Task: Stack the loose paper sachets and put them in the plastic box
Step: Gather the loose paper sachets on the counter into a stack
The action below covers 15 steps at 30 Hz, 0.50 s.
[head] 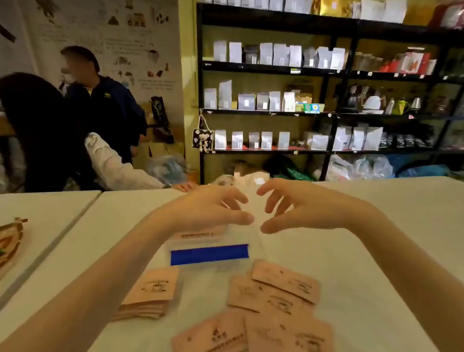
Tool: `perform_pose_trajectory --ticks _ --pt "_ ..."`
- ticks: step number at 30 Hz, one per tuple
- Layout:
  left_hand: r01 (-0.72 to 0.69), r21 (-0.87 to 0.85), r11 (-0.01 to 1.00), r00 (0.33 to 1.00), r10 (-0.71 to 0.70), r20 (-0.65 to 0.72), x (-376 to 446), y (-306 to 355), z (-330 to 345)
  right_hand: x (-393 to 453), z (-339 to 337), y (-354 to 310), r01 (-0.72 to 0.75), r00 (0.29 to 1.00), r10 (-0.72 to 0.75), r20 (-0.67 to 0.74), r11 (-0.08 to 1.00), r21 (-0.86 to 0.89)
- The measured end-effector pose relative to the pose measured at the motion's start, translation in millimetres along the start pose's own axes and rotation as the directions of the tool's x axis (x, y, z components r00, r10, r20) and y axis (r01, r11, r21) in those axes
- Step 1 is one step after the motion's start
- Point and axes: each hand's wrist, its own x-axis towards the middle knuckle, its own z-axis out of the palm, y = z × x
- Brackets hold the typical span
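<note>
A clear plastic box [186,244] with a blue strip [209,254] across its near side stands on the white table. Brown sachets show inside it under my left wrist. My left hand [211,209] and my right hand [298,208] hover just above and behind the box, fingers spread and curled toward each other, holding nothing. Near the front, a neat stack of brown paper sachets [149,295] lies left of centre. Several loose sachets [276,298] lie overlapping to its right, reaching the frame's bottom edge.
The white table [380,260] meets a second table at a seam on the left, where a woven tray [2,246] sits. Two people stand behind the table at far left. Black shelves [330,110] with white bags fill the back wall.
</note>
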Motion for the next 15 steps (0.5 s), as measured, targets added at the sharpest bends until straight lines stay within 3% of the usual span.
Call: perform_pose_trajectory --ticks 7,15 --pt "-0.053 0.110 0.993 0.964 0.022 0.264 -8 -39 64 -18 61 44 -0.094 0.968 0.134 0.214 0.978 -0.186" --pt "-0.098 0.287 0.953 0.966 0.023 0.256 -5 -51 95 -44 100 68 -0.048 0.969 0.110 0.219 0.962 -0.269"
